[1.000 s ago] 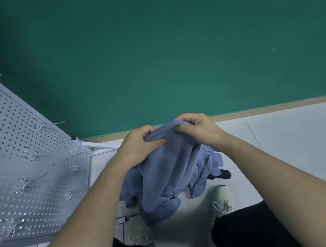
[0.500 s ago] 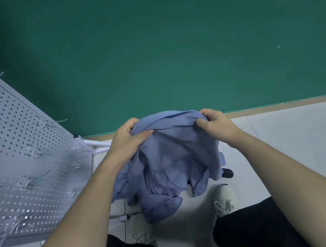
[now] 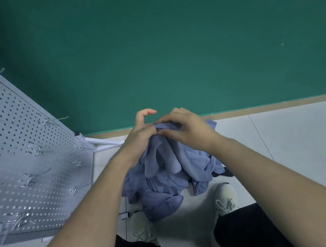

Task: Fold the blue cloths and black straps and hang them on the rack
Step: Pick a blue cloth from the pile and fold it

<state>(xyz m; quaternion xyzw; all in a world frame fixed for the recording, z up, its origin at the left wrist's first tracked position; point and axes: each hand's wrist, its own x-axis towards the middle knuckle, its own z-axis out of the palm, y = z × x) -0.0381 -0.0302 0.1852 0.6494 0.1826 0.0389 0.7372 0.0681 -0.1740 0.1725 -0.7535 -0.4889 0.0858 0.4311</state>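
Observation:
A blue cloth (image 3: 167, 158) hangs bunched from both my hands above the floor. My left hand (image 3: 139, 133) pinches its top edge with thumb and fingers, the index finger raised free. My right hand (image 3: 186, 129) grips the same top edge right beside it, the two hands touching. More blue cloth (image 3: 160, 199) lies heaped on the floor below, between my shoes. A bit of black strap (image 3: 225, 174) shows at the heap's right edge, mostly hidden. The rack (image 3: 24, 153), a grey pegboard with metal hooks, stands at the left.
A green wall (image 3: 172, 54) closes the far side, with a tan skirting strip along its foot. The rack's white base bars (image 3: 105, 143) stick out on the floor near my left hand. My two pale shoes (image 3: 225, 196) stand on the light tiled floor.
My hands, held apart with the cloth's top edge stretched between them, have come together at the middle. The cloth now hangs doubled and narrower.

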